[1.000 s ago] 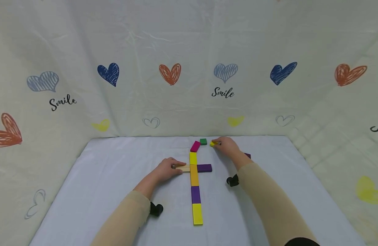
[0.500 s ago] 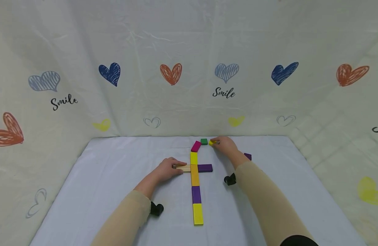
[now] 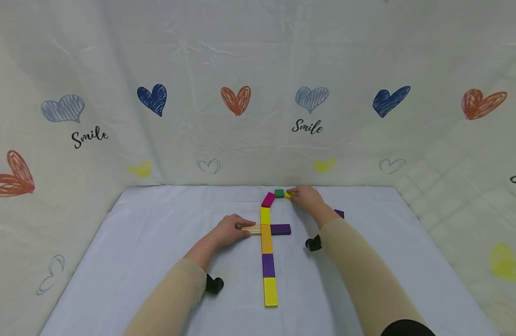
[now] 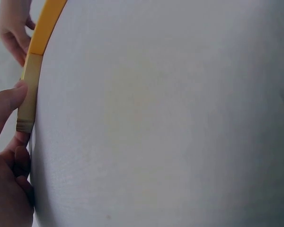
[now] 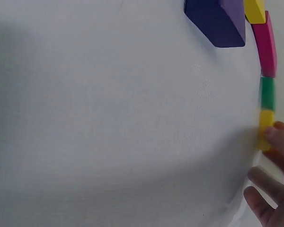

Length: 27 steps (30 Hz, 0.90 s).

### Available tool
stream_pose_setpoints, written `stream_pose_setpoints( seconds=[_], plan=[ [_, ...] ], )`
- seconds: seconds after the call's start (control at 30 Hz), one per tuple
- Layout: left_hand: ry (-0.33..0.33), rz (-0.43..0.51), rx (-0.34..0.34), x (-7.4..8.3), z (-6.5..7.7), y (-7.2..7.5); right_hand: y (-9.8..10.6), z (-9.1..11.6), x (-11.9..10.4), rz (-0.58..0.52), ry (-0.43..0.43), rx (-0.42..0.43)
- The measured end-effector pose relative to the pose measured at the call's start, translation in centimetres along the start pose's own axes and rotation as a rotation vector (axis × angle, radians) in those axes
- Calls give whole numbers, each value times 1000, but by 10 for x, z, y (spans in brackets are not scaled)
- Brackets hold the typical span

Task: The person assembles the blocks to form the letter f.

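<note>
My left hand holds a plain wooden block between thumb and fingers. In the left wrist view, the far end of that wooden block meets an orange block. At the back of the table, my right hand pinches a small yellow block. This yellow block lies end to end with a green block in the right wrist view. A tilted magenta block comes on the green block's other side. My fingers partly cover both held blocks.
A column runs toward me: a yellow block, the orange block, a purple block and another yellow block. A dark purple block juts right from the orange one. Another purple block lies partly behind the right forearm.
My right hand has moved the small yellow block a little left, and its gap to the green block has narrowed. The left hand stays at the wooden block.
</note>
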<state>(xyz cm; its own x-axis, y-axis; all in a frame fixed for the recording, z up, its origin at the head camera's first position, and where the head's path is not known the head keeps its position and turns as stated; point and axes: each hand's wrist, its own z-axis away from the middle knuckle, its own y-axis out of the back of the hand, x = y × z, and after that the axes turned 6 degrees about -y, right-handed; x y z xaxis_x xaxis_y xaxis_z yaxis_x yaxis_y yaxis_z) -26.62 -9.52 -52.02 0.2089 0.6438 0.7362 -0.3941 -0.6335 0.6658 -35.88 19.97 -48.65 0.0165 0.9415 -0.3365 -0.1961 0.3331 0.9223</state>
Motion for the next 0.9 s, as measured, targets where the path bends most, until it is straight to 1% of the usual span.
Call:
stream_pose_setpoints(
  seconds=[0.3,0.57,0.73,0.9],
  plan=[
    [13,-6,-1,2,0,-1,-1,0,0,6,7,-5],
    [7,-6,-4,3,2,0,-2,-4,5,3,31,-4],
    [9,-4,-1,5,2,0,1,0,6,-12,44,13],
    [17,-1,-1,4,1,0,6,6,7,-51,42,23]
  ],
)
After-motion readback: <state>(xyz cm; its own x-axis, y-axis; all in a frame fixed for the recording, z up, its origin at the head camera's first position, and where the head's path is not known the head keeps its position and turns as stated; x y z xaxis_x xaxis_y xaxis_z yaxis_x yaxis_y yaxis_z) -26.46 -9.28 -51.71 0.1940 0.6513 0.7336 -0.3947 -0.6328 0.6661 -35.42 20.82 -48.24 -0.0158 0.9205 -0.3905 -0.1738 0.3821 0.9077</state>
